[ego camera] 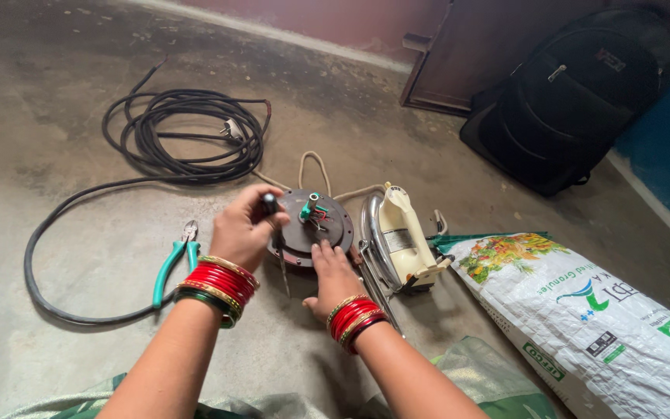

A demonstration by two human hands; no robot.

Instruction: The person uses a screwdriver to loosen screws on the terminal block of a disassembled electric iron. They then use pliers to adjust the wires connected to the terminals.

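A round dark metal disc (333,225) lies flat on the concrete floor, with a green part (309,206) and coloured wires (321,223) at its centre. My left hand (243,229) is closed around a screwdriver (271,206) with a dark handle, its shaft pointing down beside the disc's left edge. My right hand (333,278) rests with spread fingers on the disc's near rim. Both wrists wear red, gold and green bangles.
Green-handled pliers (174,260) lie left of my hand. A coiled black cable (184,136) with a plug spreads behind. A cream clothes iron (401,237) lies on its side right of the disc, beside a printed white sack (606,326). A black backpack (575,93) leans at the wall.
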